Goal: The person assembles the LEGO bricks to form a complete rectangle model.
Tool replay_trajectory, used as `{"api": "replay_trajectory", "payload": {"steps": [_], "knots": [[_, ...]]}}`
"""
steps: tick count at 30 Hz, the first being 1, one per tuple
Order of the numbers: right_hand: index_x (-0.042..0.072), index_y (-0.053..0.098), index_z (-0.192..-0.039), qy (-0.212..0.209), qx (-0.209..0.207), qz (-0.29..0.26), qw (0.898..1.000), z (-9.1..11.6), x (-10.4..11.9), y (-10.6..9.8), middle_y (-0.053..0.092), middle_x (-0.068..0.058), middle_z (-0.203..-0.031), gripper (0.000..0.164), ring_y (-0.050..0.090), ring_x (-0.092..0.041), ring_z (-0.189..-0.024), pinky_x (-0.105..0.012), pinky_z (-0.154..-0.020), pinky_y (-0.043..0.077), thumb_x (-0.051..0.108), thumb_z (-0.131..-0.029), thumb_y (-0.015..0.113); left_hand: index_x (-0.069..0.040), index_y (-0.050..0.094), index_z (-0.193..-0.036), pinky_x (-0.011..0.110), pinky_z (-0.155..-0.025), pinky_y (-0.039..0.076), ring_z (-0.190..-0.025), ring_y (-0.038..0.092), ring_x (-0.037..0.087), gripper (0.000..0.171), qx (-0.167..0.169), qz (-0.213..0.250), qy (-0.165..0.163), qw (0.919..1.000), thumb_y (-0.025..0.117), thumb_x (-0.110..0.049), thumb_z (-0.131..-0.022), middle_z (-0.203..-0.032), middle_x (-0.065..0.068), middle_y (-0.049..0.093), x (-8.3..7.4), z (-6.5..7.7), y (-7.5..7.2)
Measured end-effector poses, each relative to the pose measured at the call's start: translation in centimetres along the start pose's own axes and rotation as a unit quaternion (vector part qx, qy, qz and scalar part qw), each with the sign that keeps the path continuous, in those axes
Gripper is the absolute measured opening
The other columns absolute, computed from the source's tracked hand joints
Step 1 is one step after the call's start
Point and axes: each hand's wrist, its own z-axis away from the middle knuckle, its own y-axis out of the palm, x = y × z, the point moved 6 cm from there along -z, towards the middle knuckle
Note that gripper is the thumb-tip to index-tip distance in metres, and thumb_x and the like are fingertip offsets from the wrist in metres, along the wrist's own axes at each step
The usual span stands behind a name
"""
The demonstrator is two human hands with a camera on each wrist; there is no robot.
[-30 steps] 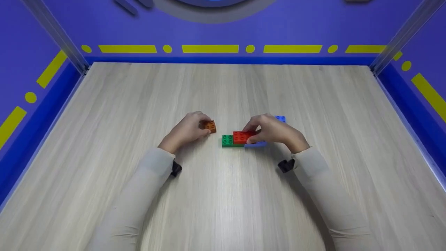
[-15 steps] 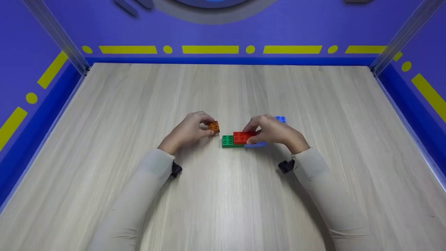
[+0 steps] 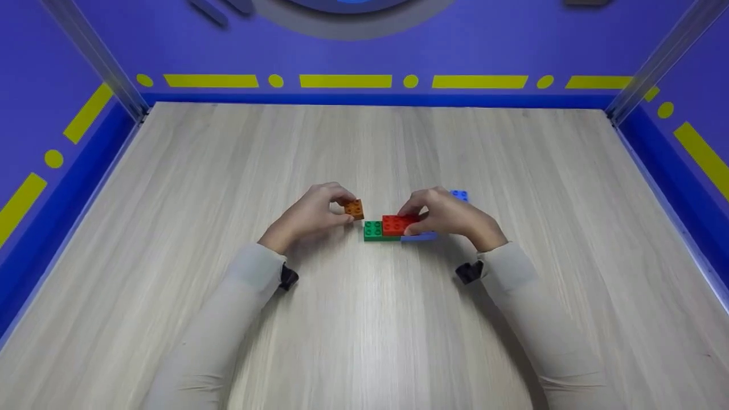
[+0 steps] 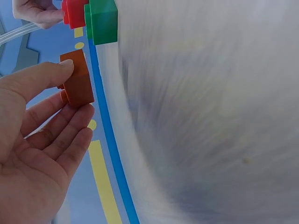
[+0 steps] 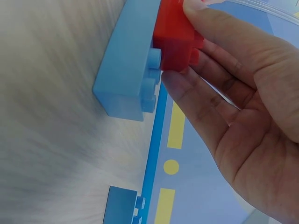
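Between the thumb and fingers of my left hand (image 3: 322,210) is a small orange-brown toy brick (image 4: 80,84), held just left of the joined bricks, apart from them. My right hand (image 3: 450,213) pinches a red brick (image 3: 394,225) by its sides. That red brick sits across the tops of a green brick (image 3: 373,230) and a light blue brick (image 5: 124,70), which lie end to end on the table. Bare studs show at the green brick's left end and, in the right wrist view, at the blue brick's outer end.
Behind my right hand lies another blue brick (image 3: 459,195), partly hidden in the head view. The wooden table (image 3: 364,330) has purple-blue walls (image 3: 364,51) with yellow marks at its back and sides.
The left hand has brought the orange-brown brick a little to the right, closer to the green brick. My right hand keeps its grip on the red brick and has barely moved.
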Motion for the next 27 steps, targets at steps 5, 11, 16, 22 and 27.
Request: {"api": "replay_trajectory", "payload": {"steps": [5, 11, 16, 22, 27], "knots": [[0.007, 0.073, -0.108, 0.006, 0.003, -0.01, 1.0, 0.1, 0.0, -0.1, 0.068, -0.008, -0.11, 0.03, 0.065, -0.025, -0.102, -0.039, -0.086, 0.055, 0.014, -0.079, 0.079, -0.007, 0.069, -0.115, 0.041, -0.096, 0.047, -0.105, 0.059, 0.021, 0.029, 0.005, 0.006, 0.002, 1.0, 0.071, -0.012, -0.086, -0.11, 0.005, 0.065, -0.2, 0.1, 0.2], [0.008, 0.073, -0.11, 0.009, 0.007, -0.012, 1.0, 0.1, 0.0, 0.0, 0.068, -0.008, -0.111, 0.031, 0.065, -0.026, -0.103, -0.039, -0.087, 0.054, 0.015, -0.08, 0.078, -0.007, 0.068, -0.115, 0.041, -0.097, 0.047, -0.105, 0.059, 0.021, 0.031, 0.014, 0.003, 0.009, 0.9999, 0.072, -0.012, -0.085, -0.11, 0.005, 0.065, -0.6, 0.2, 0.4], [0.008, 0.073, -0.11, 0.008, 0.008, -0.015, 1.0, 0.0, 0.0, 0.0, 0.068, -0.008, -0.111, 0.031, 0.064, -0.025, -0.103, -0.039, -0.087, 0.054, 0.015, -0.08, 0.078, -0.006, 0.068, -0.116, 0.041, -0.097, 0.047, -0.106, 0.059, 0.022, 0.032, 0.022, 0.001, 0.014, 0.9997, 0.072, -0.012, -0.085, -0.111, 0.007, 0.065, -1.0, 0.2, 0.5], [0.008, 0.073, -0.11, 0.009, 0.009, -0.016, 1.0, 0.0, 0.0, 0.0, 0.069, -0.008, -0.111, 0.031, 0.065, -0.026, -0.103, -0.04, -0.087, 0.054, 0.015, -0.08, 0.078, -0.005, 0.068, -0.115, 0.042, -0.097, 0.047, -0.105, 0.059, 0.023, 0.031, 0.025, 0.003, 0.029, 0.9993, 0.072, -0.012, -0.085, -0.111, 0.008, 0.065, -1.4, 0.2, 0.7], [0.007, 0.073, -0.109, 0.009, 0.008, -0.017, 1.0, 0.0, 0.0, 0.0, 0.068, -0.009, -0.11, 0.03, 0.065, -0.026, -0.102, -0.039, -0.087, 0.055, 0.014, -0.08, 0.078, -0.004, 0.067, -0.116, 0.041, -0.097, 0.048, -0.106, 0.059, 0.023, 0.032, 0.03, -0.001, 0.034, 0.999, 0.072, -0.012, -0.085, -0.111, 0.009, 0.065, -1.7, 0.1, 0.9]]}}
